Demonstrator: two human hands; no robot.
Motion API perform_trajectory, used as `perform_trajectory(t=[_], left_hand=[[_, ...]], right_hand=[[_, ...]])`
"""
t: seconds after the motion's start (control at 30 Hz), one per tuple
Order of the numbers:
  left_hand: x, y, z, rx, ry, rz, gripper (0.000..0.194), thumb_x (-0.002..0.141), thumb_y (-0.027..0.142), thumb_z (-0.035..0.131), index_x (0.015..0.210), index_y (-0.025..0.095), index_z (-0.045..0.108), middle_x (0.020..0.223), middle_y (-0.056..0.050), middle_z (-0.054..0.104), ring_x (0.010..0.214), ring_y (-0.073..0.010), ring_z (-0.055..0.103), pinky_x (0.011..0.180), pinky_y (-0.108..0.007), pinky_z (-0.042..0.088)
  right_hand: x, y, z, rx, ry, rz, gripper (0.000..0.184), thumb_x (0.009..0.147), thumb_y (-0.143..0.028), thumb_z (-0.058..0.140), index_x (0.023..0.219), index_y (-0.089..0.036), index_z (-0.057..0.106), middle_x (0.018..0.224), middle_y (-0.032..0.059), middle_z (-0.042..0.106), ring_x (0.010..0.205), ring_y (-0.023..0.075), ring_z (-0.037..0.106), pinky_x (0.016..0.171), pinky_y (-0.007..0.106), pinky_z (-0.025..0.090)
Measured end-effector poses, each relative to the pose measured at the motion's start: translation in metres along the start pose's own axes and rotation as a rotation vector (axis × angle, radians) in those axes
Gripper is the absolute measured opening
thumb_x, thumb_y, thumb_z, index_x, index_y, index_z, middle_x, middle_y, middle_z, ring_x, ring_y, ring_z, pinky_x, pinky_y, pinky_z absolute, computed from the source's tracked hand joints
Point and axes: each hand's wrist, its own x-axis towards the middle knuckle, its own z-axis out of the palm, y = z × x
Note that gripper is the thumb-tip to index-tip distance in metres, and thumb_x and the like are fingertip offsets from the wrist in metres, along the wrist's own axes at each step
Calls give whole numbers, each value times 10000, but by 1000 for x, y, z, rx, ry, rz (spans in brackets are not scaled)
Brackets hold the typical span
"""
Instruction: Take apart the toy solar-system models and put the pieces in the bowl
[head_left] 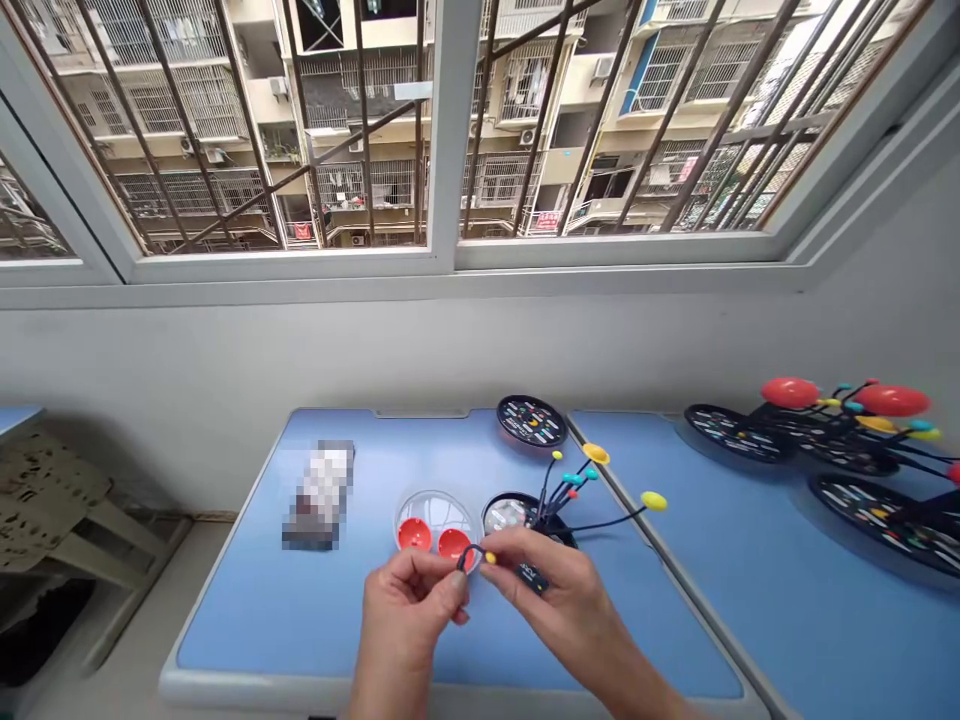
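Pinched between left hand (405, 615) and right hand (559, 600): a short black wire (466, 556) with a yellow tip, above a clear round dish (435, 505) of two loose red domes (414, 535); beside it, a black disc (556, 532) already wired, domes unmounted.

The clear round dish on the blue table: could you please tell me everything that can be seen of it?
The clear round dish looks like thin transparent plastic with a slightly raised rim, and it lies flat on the blue tabletop. Two glossy red domes sit inside it, side by side. The person's left hand and right hand are in front of its lower edge, hiding that part, so whether they touch it cannot be told.
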Motion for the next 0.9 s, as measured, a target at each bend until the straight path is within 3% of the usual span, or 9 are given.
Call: perform_trajectory(t=[0.1,0.17,0.27,0.57,0.73,0.9], left_hand=[[-3,4,-3,-35,-17,-68,328,541,356,781,713,121,630,577,-14,610,522,-118,550,469,-223,457],[-3,9,-5,-28,-95,-155,406,565,406,759,815,111,633,603,-26,615,497,-118,555,425,-214,444],[-3,13,-8,69,-188,-212,410,596,436,729,779,81,635,580,-27,597,433,-90,526,398,-198,426],[-11,7,-9,167,-144,-215,379,588,452,706,601,142,488,489,-5,584,345,-87,494,346,-183,371],[-11,27,-25,186,34,-83,337,616,439,686,595,151,513,528,-9,591,418,-104,516,413,-211,405],[-19,23,-23,519,-229,-156,113,632,247,629,618,135,629,476,24,522,404,-66,424,412,-180,319]], right_hand=[[-3,0,4,92,-44,53,71,815,-227,562,806,-202,628,700,4,658,619,134,605,592,218,494],[-3,-1,6,182,-92,116,89,817,-243,558,794,-195,629,701,7,658,629,137,612,602,221,505],[-5,-3,9,251,-146,183,92,806,-251,561,784,-190,626,719,12,661,652,146,618,626,233,512],[-22,-6,8,126,-186,211,226,844,-320,497,666,-188,541,545,-28,556,498,108,517,492,204,404],[-29,-4,-11,349,-120,503,283,834,-445,492,694,-199,495,587,-35,489,520,112,498,516,224,442],[-27,-16,-3,784,-410,696,325,763,-514,549,803,-205,456,716,-29,473,515,78,399,431,181,376]])
